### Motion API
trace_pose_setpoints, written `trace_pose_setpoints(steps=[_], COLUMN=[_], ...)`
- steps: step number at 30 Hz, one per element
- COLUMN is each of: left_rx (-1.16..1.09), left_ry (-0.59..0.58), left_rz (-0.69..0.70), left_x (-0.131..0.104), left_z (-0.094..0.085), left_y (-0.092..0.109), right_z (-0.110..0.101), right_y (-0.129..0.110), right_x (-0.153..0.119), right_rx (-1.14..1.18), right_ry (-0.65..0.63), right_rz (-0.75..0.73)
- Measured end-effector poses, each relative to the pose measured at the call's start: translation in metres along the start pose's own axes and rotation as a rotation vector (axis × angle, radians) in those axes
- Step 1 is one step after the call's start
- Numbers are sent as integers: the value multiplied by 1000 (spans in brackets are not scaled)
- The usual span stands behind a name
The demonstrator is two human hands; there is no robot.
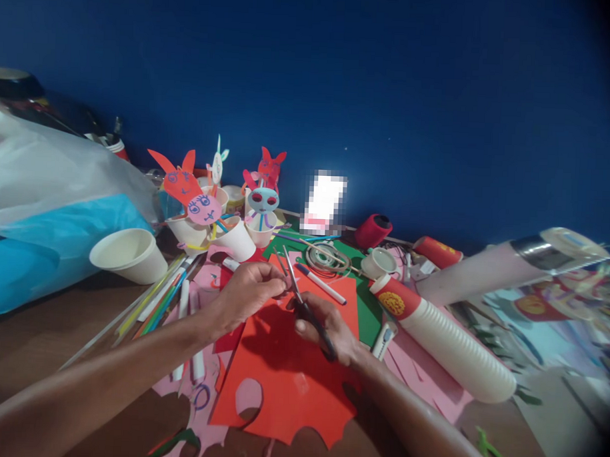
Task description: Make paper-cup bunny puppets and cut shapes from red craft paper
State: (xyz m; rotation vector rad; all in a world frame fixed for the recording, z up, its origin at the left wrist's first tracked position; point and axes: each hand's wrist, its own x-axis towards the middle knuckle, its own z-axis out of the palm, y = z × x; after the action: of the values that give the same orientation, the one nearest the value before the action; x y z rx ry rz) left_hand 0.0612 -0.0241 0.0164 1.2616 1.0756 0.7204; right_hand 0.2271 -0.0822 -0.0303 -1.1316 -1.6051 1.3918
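My right hand (329,326) grips a pair of scissors (294,280) by the dark handles, and the blades point up and away, slightly apart. Close to the blades, my left hand (247,294) is closed in a pinch; what sits between its fingertips is too small to make out. Below both hands lies an orange paper sheet (284,394) with rounded cut-outs along its near edge and an oval hole. A white marker with a blue cap (321,284) rests just beyond my right hand.
Paper animal faces (204,209) stand in white paper cups at the back left. A tipped cup (128,256) and coloured sticks (165,297) lie left. Rightward are a long stack of paper cups (451,347), a utility knife (384,340) and a red thread spool (373,231).
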Motion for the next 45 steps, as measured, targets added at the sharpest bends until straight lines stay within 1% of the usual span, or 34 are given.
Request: trace_pose_setpoints(steps=[3,7,15,22,29,37,41,45], left_rx=[26,32,57,173,219,185,221,200], left_ry=[-5,-33,-133,-238,-241,-231,-237,-254], left_rz=[12,35,25,70,85,59,50,27], left_x=[0,2,7,9,10,8,7,7], left_z=[-1,-5,-14,-23,-25,-22,-22,-20], left_y=[3,2,-1,-2,-6,-6,-4,-3], right_z=[-1,-3,-6,-12,-18,-26,-29,-33], right_y=[-1,-2,-8,-8,-7,-17,-18,-18], right_x=[0,1,1,1,-1,-2,-2,-3], right_rx=[7,34,42,-21,-210,-438,-469,-475], right_ry=[-5,-14,-53,-103,-95,-77,-83,-76], right_rz=[1,1,29,12,9,-33,-54,-72])
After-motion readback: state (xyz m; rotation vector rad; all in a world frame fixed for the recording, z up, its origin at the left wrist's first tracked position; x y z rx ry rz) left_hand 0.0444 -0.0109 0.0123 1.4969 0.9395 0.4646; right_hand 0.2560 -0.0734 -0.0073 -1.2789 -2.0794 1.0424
